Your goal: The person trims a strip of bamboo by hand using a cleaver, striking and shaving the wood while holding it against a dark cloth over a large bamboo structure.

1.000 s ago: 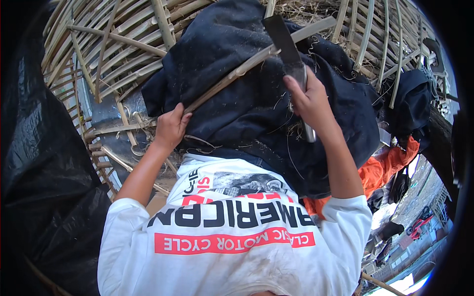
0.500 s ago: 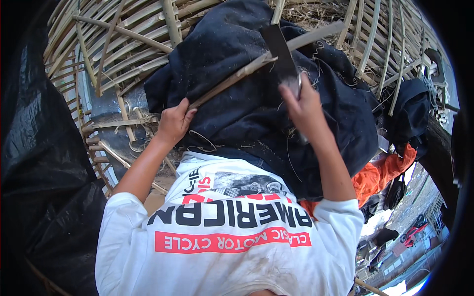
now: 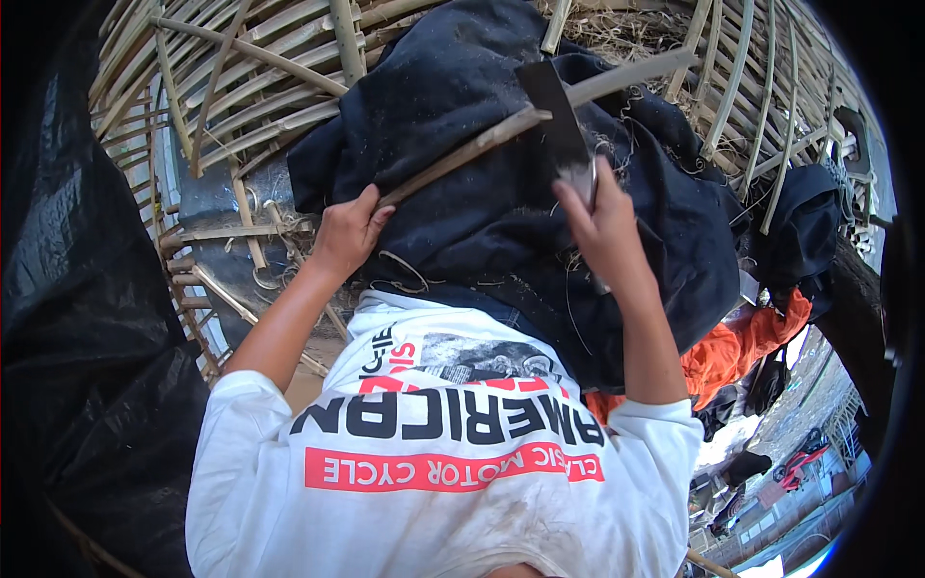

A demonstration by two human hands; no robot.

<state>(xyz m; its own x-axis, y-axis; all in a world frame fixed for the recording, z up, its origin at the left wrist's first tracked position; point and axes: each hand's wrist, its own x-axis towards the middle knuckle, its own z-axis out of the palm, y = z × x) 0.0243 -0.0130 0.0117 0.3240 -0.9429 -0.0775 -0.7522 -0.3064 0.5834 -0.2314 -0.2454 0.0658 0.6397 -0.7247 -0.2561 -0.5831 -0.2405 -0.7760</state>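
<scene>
My left hand (image 3: 349,231) is closed around the near end of a bamboo strip (image 3: 462,156) that slants up to the right. In my right hand (image 3: 609,229) is a knife (image 3: 555,111) with a broad, dark, blunt-ended blade; my thumb lies along the base of the blade. The blade crosses the strip near a ragged, raised end of it. Past the blade, a paler length of bamboo (image 3: 641,75) continues to the far right; whether both are one piece is hidden behind the blade. Dark cloth (image 3: 453,226) covers my lap beneath them.
Bamboo slats (image 3: 260,82) form a curved lattice at the far left, with more slats (image 3: 737,82) at the far right. Black plastic sheeting (image 3: 87,318) hangs at my left. Orange cloth (image 3: 742,347) lies at my right. Thin shavings cling to the dark cloth.
Both hands, the knife and the bamboo sit slightly further right in the picture, as the view has shifted a little. The grips look the same, and the blade still crosses the strip.
</scene>
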